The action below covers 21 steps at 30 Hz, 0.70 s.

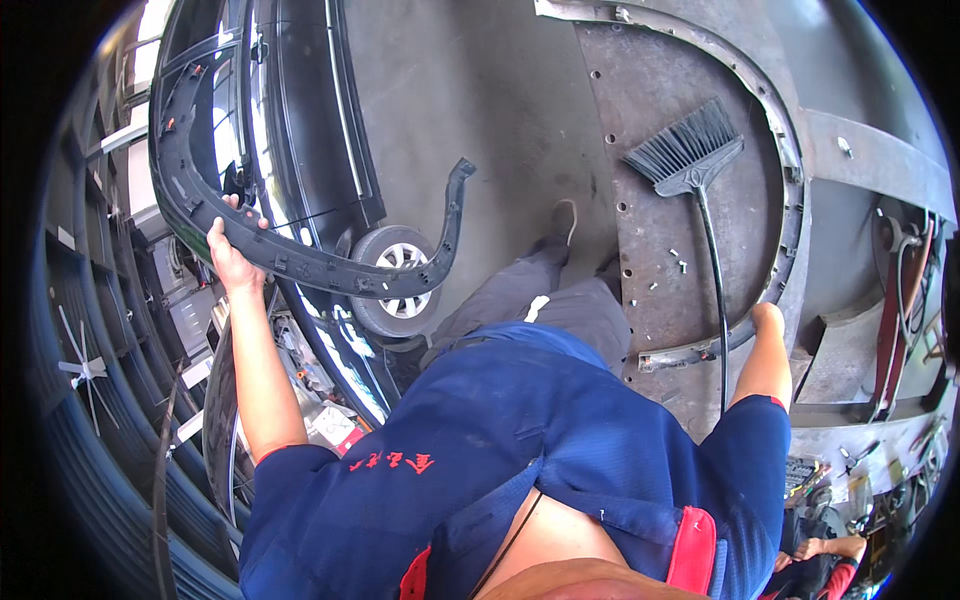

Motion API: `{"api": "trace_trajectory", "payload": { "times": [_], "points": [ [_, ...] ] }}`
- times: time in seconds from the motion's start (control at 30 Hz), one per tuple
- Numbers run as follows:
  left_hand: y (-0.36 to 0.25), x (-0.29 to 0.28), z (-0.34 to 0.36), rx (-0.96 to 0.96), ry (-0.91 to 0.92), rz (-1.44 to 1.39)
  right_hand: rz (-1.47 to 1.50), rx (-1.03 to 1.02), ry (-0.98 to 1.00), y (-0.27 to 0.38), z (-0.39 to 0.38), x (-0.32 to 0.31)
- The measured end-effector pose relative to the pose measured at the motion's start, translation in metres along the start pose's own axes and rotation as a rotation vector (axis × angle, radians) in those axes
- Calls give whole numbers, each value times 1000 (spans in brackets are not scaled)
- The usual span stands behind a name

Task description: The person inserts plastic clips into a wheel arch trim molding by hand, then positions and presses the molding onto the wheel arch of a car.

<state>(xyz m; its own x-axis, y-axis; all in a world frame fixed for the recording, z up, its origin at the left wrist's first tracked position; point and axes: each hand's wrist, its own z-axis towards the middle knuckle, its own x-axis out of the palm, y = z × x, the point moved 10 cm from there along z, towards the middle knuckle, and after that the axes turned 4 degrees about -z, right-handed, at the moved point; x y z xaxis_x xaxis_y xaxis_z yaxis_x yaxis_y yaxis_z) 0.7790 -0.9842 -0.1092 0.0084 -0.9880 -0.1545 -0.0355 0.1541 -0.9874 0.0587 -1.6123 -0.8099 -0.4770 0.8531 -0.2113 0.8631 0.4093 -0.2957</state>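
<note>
A long, curved black wheel-arch trim is in my left hand, which is closed round its lower bend. The trim's inner side, with clips along it, shows. One end rises past the car's wheel, and the other curves up over the car's side. My right hand is beside a second, lighter curved trim lying on the metal table. Its fingers are hidden, so whether it grips that trim cannot be made out.
A black broom lies on the table inside the curved trim, among several small pale clips. On the left stands a black car with its wheel exposed. Dark shelving lines the far left. Another person's hands show at lower right.
</note>
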Motion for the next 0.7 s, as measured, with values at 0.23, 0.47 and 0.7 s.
{"api": "trace_trajectory", "payload": {
  "times": [0.23,0.47,0.7],
  "points": [
    [19,-1,11,-56,-1,-18,248,28,-317,-26,-37,-20],
    [-16,15,4,-22,0,45,352,-4,-400,-10,-110,-58],
    [-16,48,-14,20,-52,47,273,68,-341,-6,-101,-43]
  ]
}}
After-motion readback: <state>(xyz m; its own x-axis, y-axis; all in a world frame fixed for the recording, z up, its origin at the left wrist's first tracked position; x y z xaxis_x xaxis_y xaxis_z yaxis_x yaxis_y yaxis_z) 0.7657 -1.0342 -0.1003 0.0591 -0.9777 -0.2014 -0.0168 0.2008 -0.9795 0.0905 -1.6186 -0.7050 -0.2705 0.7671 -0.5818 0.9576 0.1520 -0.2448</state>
